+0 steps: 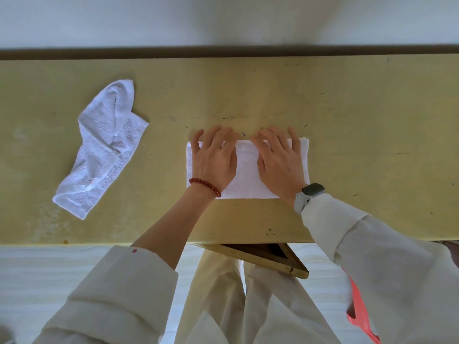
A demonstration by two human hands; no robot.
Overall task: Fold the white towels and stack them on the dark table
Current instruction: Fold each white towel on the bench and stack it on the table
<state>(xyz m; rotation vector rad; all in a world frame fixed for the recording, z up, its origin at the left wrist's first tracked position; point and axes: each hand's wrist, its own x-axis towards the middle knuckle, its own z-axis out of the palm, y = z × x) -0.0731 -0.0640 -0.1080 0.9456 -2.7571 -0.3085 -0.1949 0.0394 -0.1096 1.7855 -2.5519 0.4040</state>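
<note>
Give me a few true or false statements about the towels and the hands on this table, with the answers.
1. Both hands lie flat on the folded towel. True: the left hand and the right hand press it with straight fingers.
2. The crumpled towel lies to the right of the hands. False: it lies to their left.
3. The two towels touch. False: bare table shows between them.
4. A red bead bracelet is on the left wrist. True.
5. The watch is on the left wrist. False: it is on the right wrist.
</note>
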